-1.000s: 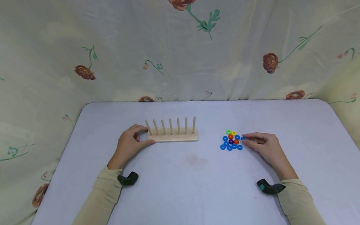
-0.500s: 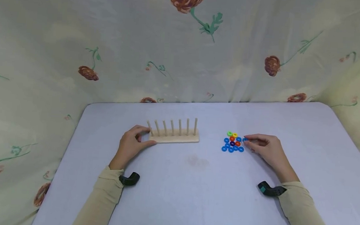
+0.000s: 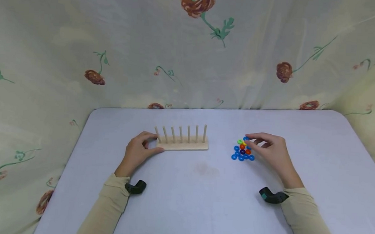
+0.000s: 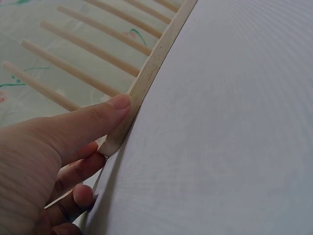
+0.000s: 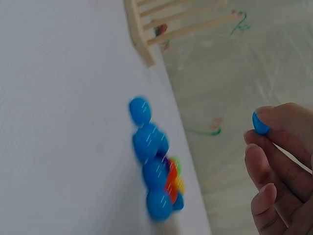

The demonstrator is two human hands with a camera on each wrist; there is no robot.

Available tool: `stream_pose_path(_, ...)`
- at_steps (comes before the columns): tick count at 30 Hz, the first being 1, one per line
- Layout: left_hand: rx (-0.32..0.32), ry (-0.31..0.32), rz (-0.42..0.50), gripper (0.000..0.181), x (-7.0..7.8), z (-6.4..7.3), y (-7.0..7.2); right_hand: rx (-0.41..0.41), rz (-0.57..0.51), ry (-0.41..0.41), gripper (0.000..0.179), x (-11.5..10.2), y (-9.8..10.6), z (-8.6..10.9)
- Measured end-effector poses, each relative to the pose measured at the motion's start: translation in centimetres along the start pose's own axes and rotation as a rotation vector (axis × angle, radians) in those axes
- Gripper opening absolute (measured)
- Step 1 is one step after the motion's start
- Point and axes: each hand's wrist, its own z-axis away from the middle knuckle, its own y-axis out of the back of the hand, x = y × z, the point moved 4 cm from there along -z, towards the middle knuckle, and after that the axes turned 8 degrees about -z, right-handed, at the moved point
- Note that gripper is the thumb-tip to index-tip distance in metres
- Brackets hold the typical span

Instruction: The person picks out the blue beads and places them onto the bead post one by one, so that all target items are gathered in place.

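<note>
A wooden peg rack (image 3: pixel 182 145) with a row of upright pegs stands on the table. My left hand (image 3: pixel 137 151) grips its left end, the thumb along the front edge in the left wrist view, where the base (image 4: pixel 146 73) shows close up. Between thumb and fingertips my right hand (image 3: pixel 269 150) pinches a small blue ring (image 5: pixel 260 124), held up above the table. Below it lies a cluster of small rings: blue rings (image 3: pixel 241 158), orange ones, a purple ring (image 3: pixel 242 152), a green ring (image 3: pixel 240 141) and a yellow one partly hidden by the fingers.
A white cloth covers the table (image 3: pixel 182 195), with a faint stain in front of the rack. Behind the table's far edge hangs a flowered curtain (image 3: pixel 130 56). Each wrist wears a black camera band.
My right hand has lifted the blue ring from the right side of the cluster and moved it left and up over the other rings. The left hand keeps its grip on the rack.
</note>
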Motion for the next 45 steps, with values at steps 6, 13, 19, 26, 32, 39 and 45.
stream_pose_path(6,0.000,-0.001,0.000,0.052,-0.4,0.0,0.0,-0.001,-0.082,0.072,0.024,-2.8,-1.7,-1.5)
stream_pose_path(13,-0.008,0.002,-0.001,0.053,-0.5,-0.1,-0.1,-0.006,-0.104,0.162,0.023,-5.8,-4.0,-3.2)
stream_pose_path(19,0.000,-0.001,-0.008,0.052,-0.4,-0.2,-0.1,-0.009,-0.140,0.303,0.021,-8.6,-6.1,-4.3)
stream_pose_path(26,0.015,-0.019,-0.015,0.053,-0.3,-0.2,0.0,-0.036,-0.165,0.375,0.021,-11.1,-9.2,-5.4)
stream_pose_path(32,-0.011,0.009,-0.018,0.052,-0.4,-0.2,-0.1,-0.080,-0.133,0.401,0.022,-13.2,-11.8,-5.8)
stream_pose_path(39,-0.025,0.022,-0.033,0.054,-0.5,-0.3,-0.1,-0.088,-0.079,0.443,0.020,-15.0,-14.4,-6.1)
stream_pose_path(45,-0.019,0.018,-0.023,0.052,-0.5,-0.2,0.0,-0.098,-0.041,0.470,0.019,-16.6,-16.5,-6.2)
